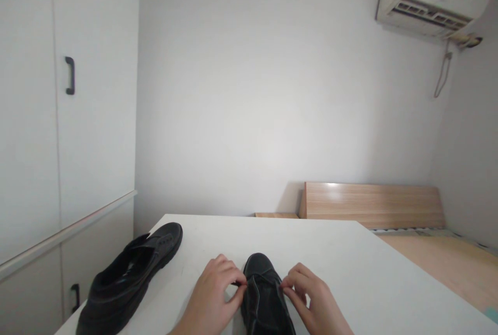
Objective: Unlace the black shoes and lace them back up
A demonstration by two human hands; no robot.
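Left hand (218, 292), right hand (311, 293): pinching round-toed black leather shoe (268, 304), fingertips nearly meeting
Thick-soled black leather shoe (126, 287), left of it: sitting untouched; work looking unfinished

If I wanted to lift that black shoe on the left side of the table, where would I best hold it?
Probably by the heel collar, pinched from above with the left hand: the shoe has its opening facing up, seemingly leaving room for a thumb inside, and its heel end is nearer the person.

A black shoe (122, 285) rests along the left edge of a white table (330, 257), a second black shoe (267, 293) at its near middle.
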